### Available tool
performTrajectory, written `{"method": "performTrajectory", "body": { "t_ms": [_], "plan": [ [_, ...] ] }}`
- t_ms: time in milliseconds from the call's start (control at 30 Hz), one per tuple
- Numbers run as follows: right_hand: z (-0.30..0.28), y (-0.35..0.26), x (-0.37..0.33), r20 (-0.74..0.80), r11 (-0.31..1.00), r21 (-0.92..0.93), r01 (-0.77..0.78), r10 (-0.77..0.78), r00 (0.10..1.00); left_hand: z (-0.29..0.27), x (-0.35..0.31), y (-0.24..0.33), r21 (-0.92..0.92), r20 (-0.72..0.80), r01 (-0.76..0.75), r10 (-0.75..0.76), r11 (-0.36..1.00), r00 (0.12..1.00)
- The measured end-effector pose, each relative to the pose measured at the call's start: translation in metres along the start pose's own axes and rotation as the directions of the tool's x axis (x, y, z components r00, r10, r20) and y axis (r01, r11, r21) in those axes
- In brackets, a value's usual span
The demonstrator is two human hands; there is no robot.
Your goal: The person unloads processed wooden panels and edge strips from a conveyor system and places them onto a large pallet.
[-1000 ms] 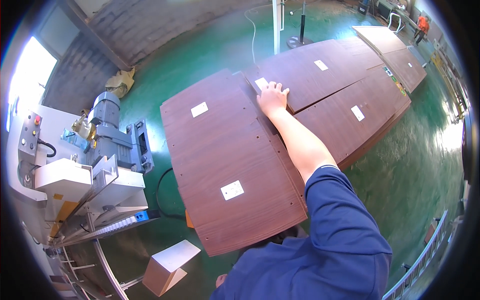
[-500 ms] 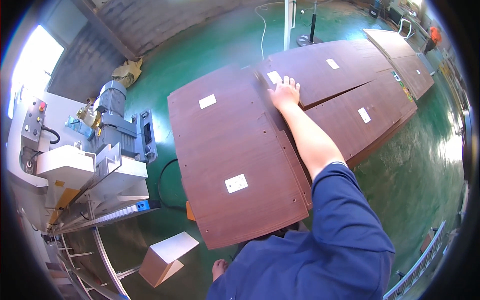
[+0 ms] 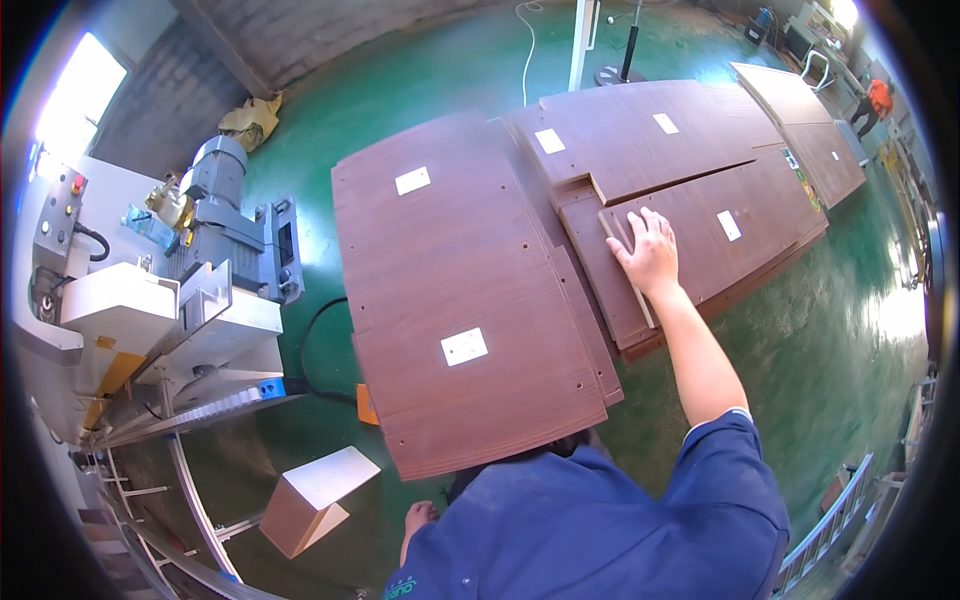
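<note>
The right hand (image 3: 650, 252) lies palm-down with its fingers spread on a dark brown wood-grain panel (image 3: 700, 235), its fingertips at the pale edge of that board; it presses flat and closes on nothing. This panel is the landmark here. It lies on a low stack on the green floor (image 3: 820, 400), with another panel (image 3: 640, 135) overlapping its far end. Just to its left, and partly over the stack's edge, lies a larger curved panel (image 3: 460, 290) with white labels (image 3: 464, 346) and small drilled holes.

As for progress, several boards already lie spread out and labelled, and the one under the hand looks settled in place. Whether it needs further shifting cannot be judged from this view.

The left hand (image 3: 418, 520) shows only as a small patch well below the large panel, beside the blue shirt; I cannot tell whether it is clenched or loose.

Further left of the panels stands a grey and white machine (image 3: 190, 290) with a motor and a black cable (image 3: 315, 335), and a small box (image 3: 315, 500) near its rail. Far beyond the landmark panel, more boards (image 3: 800, 120) lie on the floor, and a person in orange (image 3: 878, 98) stands there, well clear.
</note>
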State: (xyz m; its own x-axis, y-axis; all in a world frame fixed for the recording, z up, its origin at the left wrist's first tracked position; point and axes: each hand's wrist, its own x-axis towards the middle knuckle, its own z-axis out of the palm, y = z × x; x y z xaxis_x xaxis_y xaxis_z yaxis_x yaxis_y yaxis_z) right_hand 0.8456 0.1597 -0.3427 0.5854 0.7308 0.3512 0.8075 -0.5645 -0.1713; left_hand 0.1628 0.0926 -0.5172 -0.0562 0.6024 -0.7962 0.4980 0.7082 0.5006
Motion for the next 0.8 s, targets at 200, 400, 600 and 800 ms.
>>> {"method": "performTrajectory", "body": {
  "t_ms": [200,400,600,800],
  "plan": [
    [0.004,-0.016,0.053,-0.032,0.998,0.054,0.013,-0.011,0.999,-0.004,0.0,0.051,-0.202,-0.026,-0.063,0.059,0.977,0.998],
    [0.037,-0.01,0.077,0.116,0.999,-0.019,-0.031,0.033,0.993,-0.009,-0.005,0.007,-0.148,-0.028,0.009,-0.013,0.989,1.0],
    [0.034,-0.012,0.077,0.06,0.999,0.033,0.023,-0.025,0.998,-0.01,-0.017,-0.046,0.083,-0.037,0.039,-0.036,0.996,0.999],
    [0.027,-0.02,0.078,-0.1,0.981,0.084,0.174,-0.165,0.981,0.014,-0.008,-0.056,-0.267,-0.103,0.089,-0.121,0.96,0.987]
  ]
}}
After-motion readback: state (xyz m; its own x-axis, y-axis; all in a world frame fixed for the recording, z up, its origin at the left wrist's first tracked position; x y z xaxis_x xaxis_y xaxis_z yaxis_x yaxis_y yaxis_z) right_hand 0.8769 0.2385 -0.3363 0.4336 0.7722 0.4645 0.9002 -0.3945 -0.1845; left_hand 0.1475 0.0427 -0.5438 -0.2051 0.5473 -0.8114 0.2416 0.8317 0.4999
